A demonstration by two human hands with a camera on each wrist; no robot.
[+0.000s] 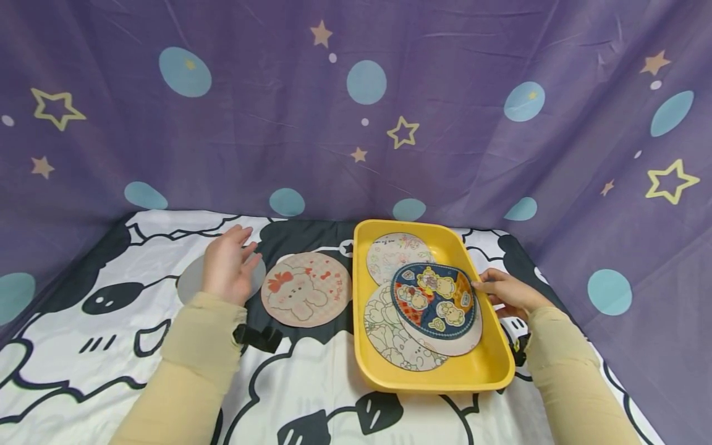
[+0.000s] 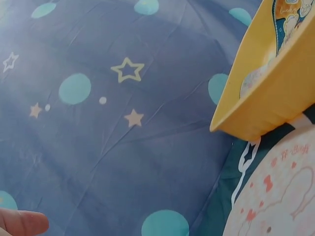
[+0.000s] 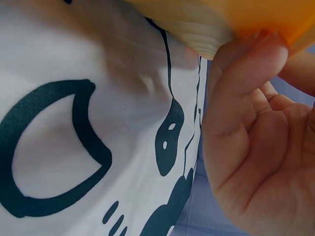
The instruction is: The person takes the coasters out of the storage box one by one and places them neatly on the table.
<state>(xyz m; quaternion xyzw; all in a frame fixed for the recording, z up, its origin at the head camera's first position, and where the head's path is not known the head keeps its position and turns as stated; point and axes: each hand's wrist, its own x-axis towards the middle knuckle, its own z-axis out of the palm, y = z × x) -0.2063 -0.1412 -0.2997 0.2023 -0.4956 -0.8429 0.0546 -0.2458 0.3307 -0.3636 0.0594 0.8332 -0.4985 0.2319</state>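
Note:
My left hand (image 1: 230, 266) is over a plain grey round disc (image 1: 191, 281) on the cloth, fingers loosely spread and holding nothing; it covers part of the disc. A finger of it (image 2: 24, 222) enters the left wrist view at the lower left. To its right lies a pink round disc (image 1: 306, 290) with a bunny drawing. My right hand (image 1: 512, 292) pinches the right rim of a yellow tray (image 1: 434, 382), its thumb (image 3: 261, 59) against the outer wall. Inside the tray, a dark blue disc with sticker-like pictures (image 1: 431, 318) overlaps several pale printed discs (image 1: 397, 250).
A white and black cartoon-print cloth (image 1: 167, 371) covers the surface. Behind it and along the sides hangs a purple curtain (image 1: 278, 111) with stars and blue dots. A black strap (image 1: 258, 338) is on the left wrist.

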